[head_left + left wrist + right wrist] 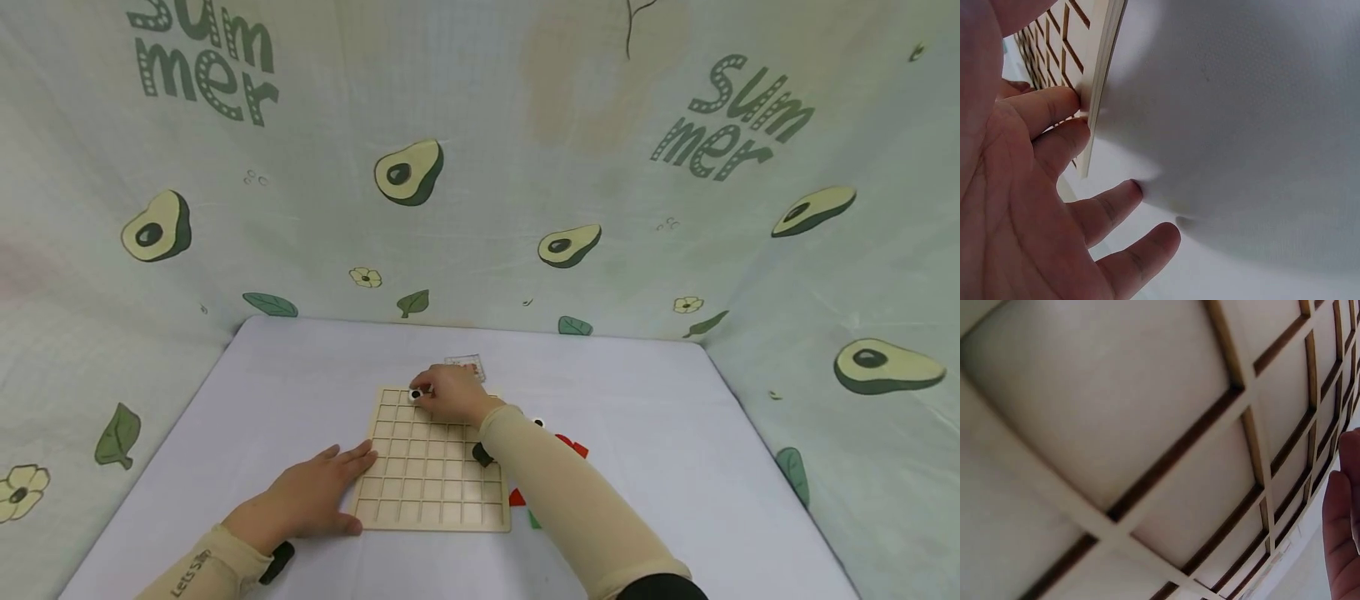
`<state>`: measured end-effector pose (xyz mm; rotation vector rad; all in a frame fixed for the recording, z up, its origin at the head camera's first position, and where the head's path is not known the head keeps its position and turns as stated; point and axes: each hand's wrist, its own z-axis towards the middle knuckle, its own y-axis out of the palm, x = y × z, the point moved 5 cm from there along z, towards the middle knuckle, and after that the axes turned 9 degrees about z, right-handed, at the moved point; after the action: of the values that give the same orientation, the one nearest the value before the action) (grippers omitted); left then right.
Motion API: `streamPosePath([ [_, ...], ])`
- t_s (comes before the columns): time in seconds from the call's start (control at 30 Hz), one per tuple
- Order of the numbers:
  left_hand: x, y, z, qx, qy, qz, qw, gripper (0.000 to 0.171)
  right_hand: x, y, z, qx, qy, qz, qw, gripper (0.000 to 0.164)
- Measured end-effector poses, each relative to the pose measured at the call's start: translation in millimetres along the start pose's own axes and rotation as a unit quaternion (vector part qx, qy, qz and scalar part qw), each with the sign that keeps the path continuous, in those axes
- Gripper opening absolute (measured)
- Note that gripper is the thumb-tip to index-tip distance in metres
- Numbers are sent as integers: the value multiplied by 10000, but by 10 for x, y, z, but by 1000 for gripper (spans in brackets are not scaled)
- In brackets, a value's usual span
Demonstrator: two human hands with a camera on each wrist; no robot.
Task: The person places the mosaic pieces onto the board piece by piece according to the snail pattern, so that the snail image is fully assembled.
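Observation:
A square wooden grid board (432,469) with recessed cells lies on the table. At its far left corner my right hand (453,393) pinches a small white piece with a black dot (416,395) between thumb and fingers, over the top row. The right wrist view is filled by the board's cells (1179,500), with some fingers (1340,531) at its right edge; the piece is hidden there. My left hand (318,493) lies with fingers spread along the board's left side. In the left wrist view, two fingertips (1072,128) are at the board's edge (1099,81).
A small printed card (468,364) lies behind the board. Right of it, partly behind my right forearm, are another white piece with a black dot (537,422), red pieces (580,449), another red piece (517,497) and a green piece (534,520). A patterned cloth (480,250) hangs behind the table.

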<state>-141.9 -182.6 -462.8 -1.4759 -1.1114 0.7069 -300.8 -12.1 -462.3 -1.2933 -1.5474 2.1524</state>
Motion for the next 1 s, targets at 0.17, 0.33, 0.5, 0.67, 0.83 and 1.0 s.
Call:
streamPosePath([
  [0.17, -13, -7, -7, 35, 18, 33, 10000, 93, -94, 50, 18, -234, -233, 18, 9995, 25],
  [0.33, -25, 6, -5, 16, 16, 21, 10000, 93, -128, 166, 31, -454, -452, -263, 9976, 23],
  [0.5, -30, 20, -2, 45, -4, 18, 10000, 93, -144, 223, 10, -453, -532, -519, 9962, 23],
  [0.67, -33, 32, -13, 56, -33, 20, 10000, 92, -149, 227, -12, -408, -501, -549, 9964, 25],
  [0.83, -18, 20, -7, 31, 21, -10, 10000, 92, -148, 212, -36, -372, -439, -410, 9975, 27],
  [1.0, -14, 17, 1, 9, 23, -14, 10000, 92, -134, 205, -53, -235, -503, -289, 9980, 27],
])
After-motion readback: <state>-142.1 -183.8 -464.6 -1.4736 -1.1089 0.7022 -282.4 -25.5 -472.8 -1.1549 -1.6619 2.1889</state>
